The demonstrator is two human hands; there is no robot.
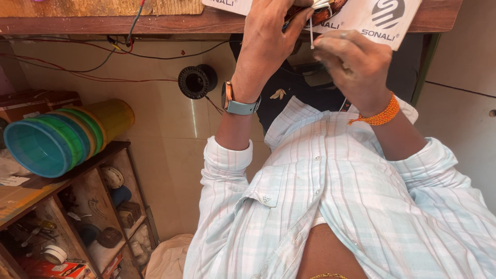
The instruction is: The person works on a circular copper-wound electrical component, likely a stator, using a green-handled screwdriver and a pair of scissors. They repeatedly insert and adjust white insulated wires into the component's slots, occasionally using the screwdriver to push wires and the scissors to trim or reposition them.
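Note:
My left hand (pixel 268 41), with a grey-strapped watch on its wrist, is raised at the wooden table's edge (pixel 103 23) and grips a copper wire coil (pixel 324 11) that is mostly hidden behind its fingers. My right hand (pixel 354 64), with an orange thread band on its wrist, is just right of the left hand and pinches a thin white strip (pixel 311 35) that hangs down from the coil. The coil rests over a white printed sheet (pixel 385 20) on the table. My light checked shirt fills the lower right.
A black ring-shaped part (pixel 196 81) lies on the tiled floor under the table, with red wires (pixel 93 77) trailing nearby. At left, a stack of coloured plastic tubs (pixel 57 137) lies on a wooden shelf unit (pixel 98 165) holding several small parts.

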